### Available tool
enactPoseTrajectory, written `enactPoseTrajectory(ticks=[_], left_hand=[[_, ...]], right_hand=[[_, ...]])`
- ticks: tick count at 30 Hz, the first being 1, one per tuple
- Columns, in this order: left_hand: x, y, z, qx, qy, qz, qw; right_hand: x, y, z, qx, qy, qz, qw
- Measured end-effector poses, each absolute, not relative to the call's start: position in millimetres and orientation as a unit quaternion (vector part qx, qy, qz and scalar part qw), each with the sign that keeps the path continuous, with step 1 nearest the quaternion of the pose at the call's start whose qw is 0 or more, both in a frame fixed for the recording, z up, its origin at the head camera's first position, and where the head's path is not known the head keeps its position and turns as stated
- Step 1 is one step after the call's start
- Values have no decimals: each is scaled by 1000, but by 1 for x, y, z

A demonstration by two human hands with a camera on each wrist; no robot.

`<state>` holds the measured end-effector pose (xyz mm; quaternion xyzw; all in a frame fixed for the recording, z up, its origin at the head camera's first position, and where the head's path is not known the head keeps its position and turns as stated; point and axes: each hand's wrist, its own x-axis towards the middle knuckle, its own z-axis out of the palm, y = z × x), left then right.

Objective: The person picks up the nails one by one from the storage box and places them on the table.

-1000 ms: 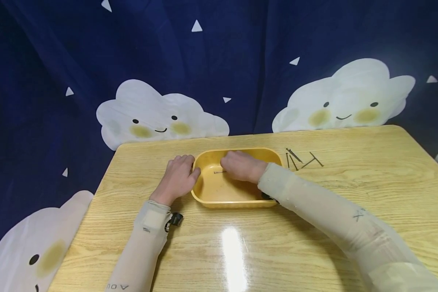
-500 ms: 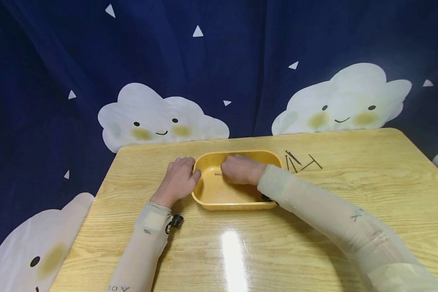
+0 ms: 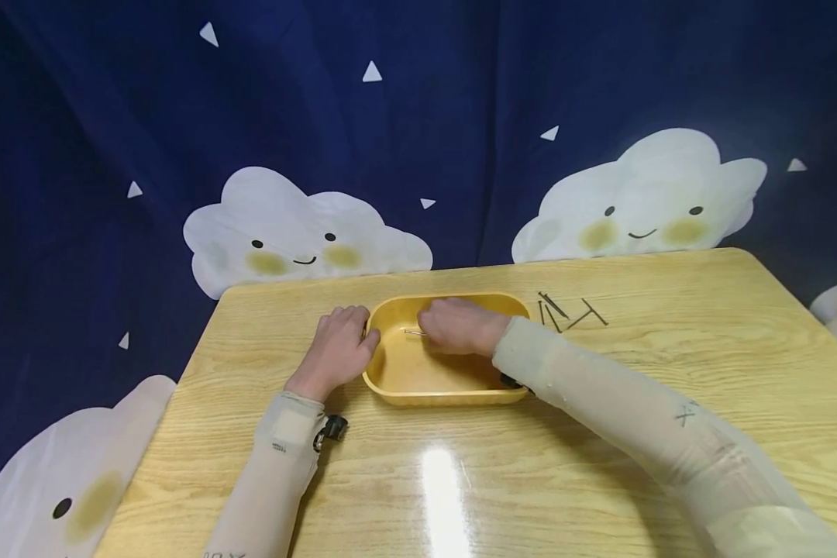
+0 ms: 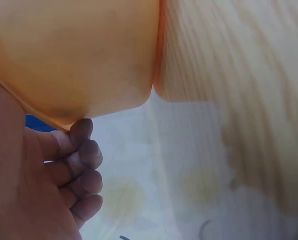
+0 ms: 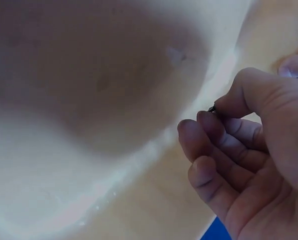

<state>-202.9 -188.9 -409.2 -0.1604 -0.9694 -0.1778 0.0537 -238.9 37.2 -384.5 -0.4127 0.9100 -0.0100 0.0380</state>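
Observation:
A yellow-orange plastic basin [image 3: 428, 398] sits on the wooden table. My left hand [image 3: 335, 349] grips its left rim, thumb over the inner side and curled fingers outside; the left wrist view shows the fingertips [image 4: 91, 154] against the basin's outer wall [image 4: 89, 60]. Inside the basin, near its back wall, my right hand [image 3: 460, 325] pinches a thin nail [image 3: 415, 332] whose headed end sticks out to the left. In the right wrist view, only a small dark end of the nail [image 5: 212, 108] shows between thumb and fingertips; the rest is hidden.
Several dark nails [image 3: 587, 314] lie loose on the table [image 3: 669, 372], just right of the basin, two of them crossing in a T shape. A dark blue curtain [image 3: 460, 116] with printed clouds hangs behind the table's back edge.
The head view has tilted slightly upward and shifted a little. Both hands keep their places at the basin, and the nail stays at the right hand's fingers.

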Motion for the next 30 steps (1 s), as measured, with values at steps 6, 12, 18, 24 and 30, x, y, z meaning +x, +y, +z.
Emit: enactPoseTrajectory(ticks=[6, 12, 18, 24, 30], left_hand=[[-202, -189, -410, -161, -970, -177, 52], [-201, -189, -409, -160, -970, -174, 54], [-200, -190, -409, -163, -970, -171, 56], [-200, -189, -409, -159, -971, -172, 53], [-200, -190, -409, -162, -970, -173, 54]], right_hand=[[-237, 39, -376, -401, 915, -1, 46], [-234, 42, -363, -384, 922, 1, 44], [-233, 47, -353, -402, 915, -3, 25], [-233, 49, -343, -399, 916, 7, 34], [-230, 54, -336, -405, 914, 0, 13]])
